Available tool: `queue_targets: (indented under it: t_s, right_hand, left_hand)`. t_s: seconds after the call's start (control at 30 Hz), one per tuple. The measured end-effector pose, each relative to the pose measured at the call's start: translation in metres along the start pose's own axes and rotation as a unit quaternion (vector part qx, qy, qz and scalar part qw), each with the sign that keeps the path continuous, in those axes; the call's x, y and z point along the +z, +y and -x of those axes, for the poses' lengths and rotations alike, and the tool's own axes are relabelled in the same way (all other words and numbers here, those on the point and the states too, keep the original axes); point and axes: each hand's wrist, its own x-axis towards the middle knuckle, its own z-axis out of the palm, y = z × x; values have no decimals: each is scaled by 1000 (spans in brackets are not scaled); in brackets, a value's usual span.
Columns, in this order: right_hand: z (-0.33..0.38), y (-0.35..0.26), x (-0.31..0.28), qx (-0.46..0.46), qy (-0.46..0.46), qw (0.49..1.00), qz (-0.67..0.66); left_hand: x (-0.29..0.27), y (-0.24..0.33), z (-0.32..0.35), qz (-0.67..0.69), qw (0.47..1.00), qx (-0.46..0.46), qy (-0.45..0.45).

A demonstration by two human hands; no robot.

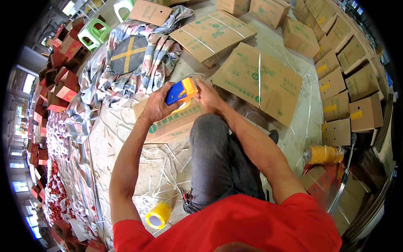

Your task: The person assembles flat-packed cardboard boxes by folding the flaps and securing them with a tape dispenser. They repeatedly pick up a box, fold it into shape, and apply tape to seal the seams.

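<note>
My left hand (pixel 158 105) is wrapped round a blue and orange tape dispenser (pixel 175 93), held above a cardboard box (pixel 172 129) with green print. Part of a pale yellow tape roll shows beneath it. Close by its orange end is my right hand (pixel 208 97), fingers curled together; whatever they pinch is too small to make out. The box lies on the floor in front of my bent knee, its far side partly covered by my hands and the dispenser.
Flattened cartons lie in strapped stacks (pixel 260 80) ahead and to the right. Cut white straps (pixel 161 168) litter the floor around a yellow tape roll (pixel 158 215). Stacked boxes (pixel 336 84) line the right side. A crumpled striped tarp (pixel 94 82) lies ahead left, near green stools (pixel 94 33).
</note>
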Motion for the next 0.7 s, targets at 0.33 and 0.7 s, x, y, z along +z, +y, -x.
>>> queue_targets:
  t_s: [0.33, 0.7]
  right_hand:
    - [14, 5, 14, 31, -7, 993, -112]
    - [35, -30, 8, -107, 97, 937, 317]
  left_hand:
    - [5, -13, 2, -18, 1000, 3, 3]
    - [10, -15, -5, -65, 989, 132, 7]
